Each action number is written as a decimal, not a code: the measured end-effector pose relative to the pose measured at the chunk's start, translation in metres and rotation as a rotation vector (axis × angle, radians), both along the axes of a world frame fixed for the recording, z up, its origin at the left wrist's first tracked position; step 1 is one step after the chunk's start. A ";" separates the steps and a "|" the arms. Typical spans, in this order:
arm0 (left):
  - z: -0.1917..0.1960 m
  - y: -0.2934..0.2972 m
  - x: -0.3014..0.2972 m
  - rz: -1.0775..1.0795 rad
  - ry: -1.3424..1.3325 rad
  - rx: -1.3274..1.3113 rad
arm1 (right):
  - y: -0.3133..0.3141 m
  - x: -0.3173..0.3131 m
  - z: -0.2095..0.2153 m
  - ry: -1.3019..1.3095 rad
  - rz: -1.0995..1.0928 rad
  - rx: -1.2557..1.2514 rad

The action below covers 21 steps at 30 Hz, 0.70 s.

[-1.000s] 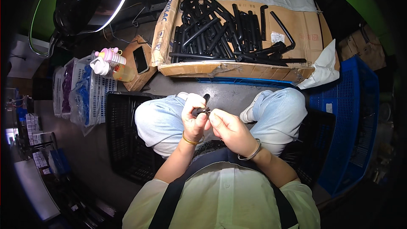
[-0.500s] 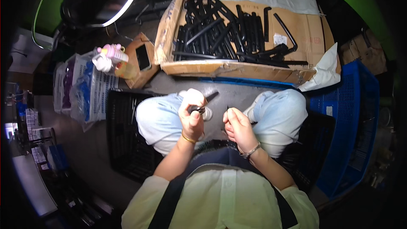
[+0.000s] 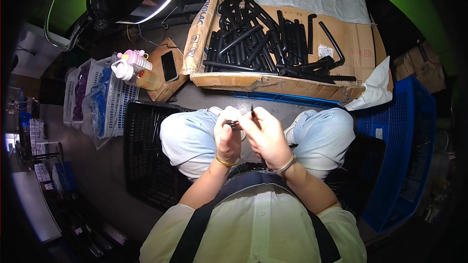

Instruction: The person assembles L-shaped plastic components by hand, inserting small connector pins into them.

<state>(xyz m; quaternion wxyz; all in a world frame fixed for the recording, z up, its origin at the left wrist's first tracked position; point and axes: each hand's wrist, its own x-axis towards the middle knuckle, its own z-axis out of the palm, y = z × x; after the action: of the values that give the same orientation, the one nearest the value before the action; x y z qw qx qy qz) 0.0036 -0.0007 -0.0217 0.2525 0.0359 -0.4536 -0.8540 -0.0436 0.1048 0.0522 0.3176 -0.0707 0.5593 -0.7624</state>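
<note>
Black piece (image 3: 232, 123), pinched in the left hand (image 3: 227, 137), is on the person's side of the cardboard tray (image 3: 275, 84), well apart from it. The right hand (image 3: 269, 139), also on that side, grips a thin dark item (image 3: 253, 113) too small to identify. Handling of this one piece looks under way and unfinished. Inside the tray lie many black tubes (image 3: 242, 41); whether these are done or waiting cannot be told. Left of the tray is a phone (image 3: 169, 66); right, a blue crate (image 3: 402, 107).
</note>
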 end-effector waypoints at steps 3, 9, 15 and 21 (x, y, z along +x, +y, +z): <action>0.010 0.003 -0.007 -0.067 0.065 0.179 | 0.012 -0.004 -0.012 0.035 -0.050 0.018; 0.015 -0.004 -0.010 -0.150 0.014 0.399 | 0.033 0.002 -0.038 0.462 -0.136 0.376; 0.029 -0.022 -0.017 -0.260 -0.042 0.690 | 0.064 0.023 -0.044 0.370 0.260 0.520; 0.022 -0.032 -0.028 -0.425 -0.026 0.947 | 0.058 0.042 -0.040 0.845 0.116 0.713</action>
<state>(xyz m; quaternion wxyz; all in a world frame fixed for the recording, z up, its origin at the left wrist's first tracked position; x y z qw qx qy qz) -0.0243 -0.0326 0.0001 0.0240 0.0638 -0.0176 -0.9975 -0.0013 0.1625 0.0125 0.1116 -0.2892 0.8567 -0.4122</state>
